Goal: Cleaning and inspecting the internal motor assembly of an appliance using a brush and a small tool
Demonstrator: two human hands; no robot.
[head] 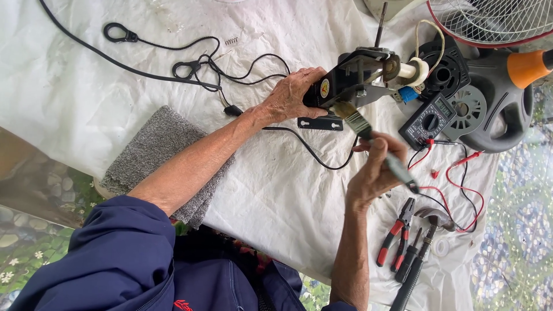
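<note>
My left hand (292, 95) grips a black fan motor assembly (357, 78) with a metal bracket and shaft, holding it on the white cloth-covered table (276, 184). My right hand (374, 173) holds a small paintbrush (368, 135) by its grey handle. The brush's pale bristles touch the lower edge of the motor bracket. A black power cord (201, 63) runs from the motor across the cloth to the left.
A digital multimeter (429, 121) with red leads (461, 184) lies right of the motor. Red-handled pliers (397, 233) and screwdrivers (415, 265) lie at the lower right. A grey towel (155, 155) sits at left. Fan base (501, 98) and grille (495, 20) are at top right.
</note>
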